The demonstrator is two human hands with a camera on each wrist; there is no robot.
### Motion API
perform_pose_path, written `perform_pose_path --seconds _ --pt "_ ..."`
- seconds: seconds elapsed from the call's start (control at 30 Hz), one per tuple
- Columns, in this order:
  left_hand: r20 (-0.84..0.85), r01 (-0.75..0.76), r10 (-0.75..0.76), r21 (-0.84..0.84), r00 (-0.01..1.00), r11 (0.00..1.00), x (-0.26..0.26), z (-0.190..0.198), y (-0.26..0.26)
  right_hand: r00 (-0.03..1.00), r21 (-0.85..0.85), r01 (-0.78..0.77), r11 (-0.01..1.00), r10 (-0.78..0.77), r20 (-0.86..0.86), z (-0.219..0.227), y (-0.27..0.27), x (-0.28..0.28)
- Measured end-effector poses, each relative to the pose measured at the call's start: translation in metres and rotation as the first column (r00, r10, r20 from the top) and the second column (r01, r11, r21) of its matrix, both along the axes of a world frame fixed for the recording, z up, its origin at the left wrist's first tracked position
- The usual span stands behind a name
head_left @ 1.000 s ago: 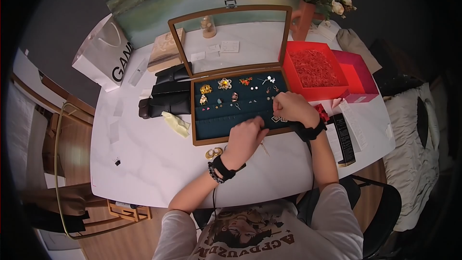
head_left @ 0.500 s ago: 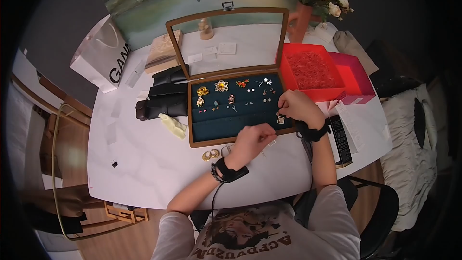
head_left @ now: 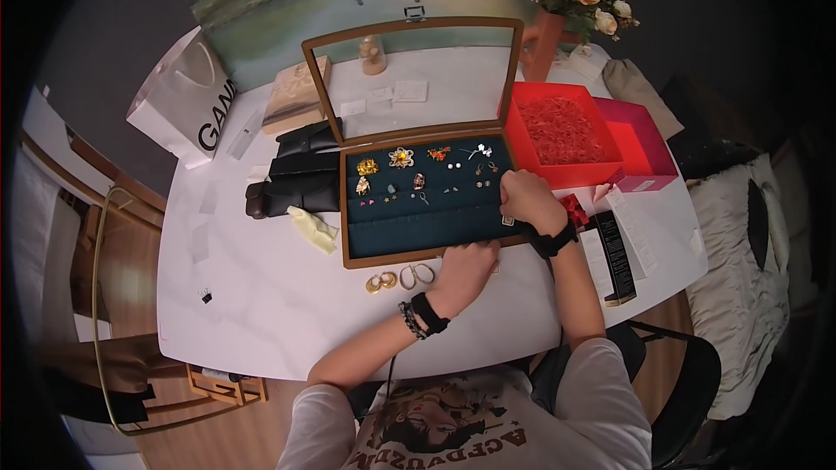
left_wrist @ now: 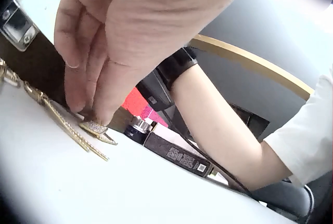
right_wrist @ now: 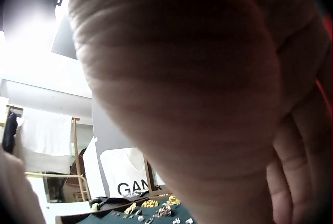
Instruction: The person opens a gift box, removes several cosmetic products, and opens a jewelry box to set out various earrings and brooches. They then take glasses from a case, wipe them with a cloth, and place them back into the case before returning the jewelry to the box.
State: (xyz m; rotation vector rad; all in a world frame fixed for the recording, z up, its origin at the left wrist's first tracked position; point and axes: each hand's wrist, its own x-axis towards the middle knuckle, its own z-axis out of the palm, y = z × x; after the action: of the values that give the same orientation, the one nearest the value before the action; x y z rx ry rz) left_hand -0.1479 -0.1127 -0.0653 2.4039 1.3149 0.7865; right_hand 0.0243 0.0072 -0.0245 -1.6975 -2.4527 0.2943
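Note:
A brown-framed jewellery box (head_left: pixel 396 235) with a dark green lining stands on the table, its clear lid (head_left: pixel 414 133) raised. Brooches (head_left: pixel 401 157) and several earrings sit in its rows. My left hand (head_left: pixel 466 277) is just in front of the box, its fingertips pinching a glittering square earring (left_wrist: pixel 95 128) low over the tabletop. Close beside that lie long gold chain earrings (left_wrist: pixel 65 125). At the box's right end my right hand (head_left: pixel 533 202) bends down, curled fingers at the top of another square earring (head_left: pixel 508 220); its fingertips are hidden in the right wrist view.
Chunky gold hoop earrings (head_left: pixel 380 282) and thin oval hoops (head_left: pixel 416 276) lie left of my left hand. Black cases (head_left: pixel 300 183) and a yellow cloth (head_left: pixel 313 228) are left of the box. A red gift box (head_left: pixel 566 126) with shredded filling and a black carton (head_left: pixel 618 265) stand right.
My left hand has carried a square earring out of the box and down to the tabletop in front. My right hand has stayed at the box's right end, shifting slightly.

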Motion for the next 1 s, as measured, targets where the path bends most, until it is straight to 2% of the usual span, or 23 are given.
perform_pose_path --seconds 0.07,0.1,0.17,0.2,0.3,0.4,0.43,0.47,0.5,0.57,0.63,0.8,0.93,1.0 --pt "-0.109 -0.089 0.085 -0.027 0.990 0.996 0.000 0.006 -0.001 0.999 0.018 -0.033 0.999 0.033 0.017 0.001 -0.001 -0.001" --pt "-0.109 -0.089 0.085 -0.029 0.990 0.996 -0.002 0.010 -0.001 0.999 0.016 -0.034 0.999 0.033 0.017 0.002 -0.001 -0.002" --pt "-0.007 -0.087 0.087 0.001 0.996 0.996 -0.014 0.020 -0.001 0.997 -0.010 -0.033 0.999 0.034 0.064 0.006 -0.001 -0.003" --pt "-0.007 -0.086 0.086 -0.001 0.996 0.996 -0.020 0.026 0.000 0.997 -0.012 -0.033 0.999 0.034 0.063 0.008 -0.001 -0.003" --pt "0.010 -0.111 0.112 -0.056 0.994 0.992 -0.037 0.039 0.006 0.998 -0.034 -0.011 0.999 0.013 0.060 0.018 -0.003 -0.003" --pt "0.059 -0.063 0.075 -0.187 0.995 0.980 -0.047 0.051 0.008 0.999 -0.056 -0.038 0.998 0.037 -0.029 0.027 -0.004 0.004" --pt "0.060 -0.064 0.077 -0.186 0.995 0.980 -0.046 0.049 0.007 0.990 -0.094 -0.086 0.992 0.074 -0.121 0.027 -0.002 0.009" --pt "0.064 0.018 -0.005 -0.210 0.998 0.978 -0.043 0.045 0.004 0.971 -0.127 -0.138 0.982 0.109 -0.212 0.032 -0.001 0.009" --pt "0.070 0.099 -0.085 -0.233 0.994 0.967 -0.040 0.039 0.001 0.971 -0.126 -0.141 0.982 0.113 -0.210 0.035 -0.002 0.008" --pt "0.082 0.126 -0.108 -0.253 0.991 0.959 -0.032 0.022 -0.006 0.958 -0.165 -0.209 0.964 0.168 -0.233 0.044 -0.009 0.007" --pt "-0.045 0.197 -0.209 -0.200 0.977 0.960 -0.028 0.008 -0.011 0.952 -0.229 -0.235 0.945 0.177 -0.249 0.051 -0.023 0.004" --pt "-0.060 0.155 -0.165 -0.145 0.984 0.977 -0.029 0.005 -0.011 0.937 -0.384 -0.337 0.860 0.268 -0.223 0.055 -0.053 0.000" --pt "-0.124 0.115 -0.137 -0.167 0.983 0.979 -0.030 0.004 -0.009 0.948 -0.341 -0.317 0.885 0.288 -0.136 0.038 -0.063 -0.003" --pt "-0.124 0.102 -0.123 -0.165 0.985 0.981 -0.031 0.005 -0.007 0.969 -0.388 -0.249 0.888 0.231 -0.092 0.029 -0.063 -0.005"
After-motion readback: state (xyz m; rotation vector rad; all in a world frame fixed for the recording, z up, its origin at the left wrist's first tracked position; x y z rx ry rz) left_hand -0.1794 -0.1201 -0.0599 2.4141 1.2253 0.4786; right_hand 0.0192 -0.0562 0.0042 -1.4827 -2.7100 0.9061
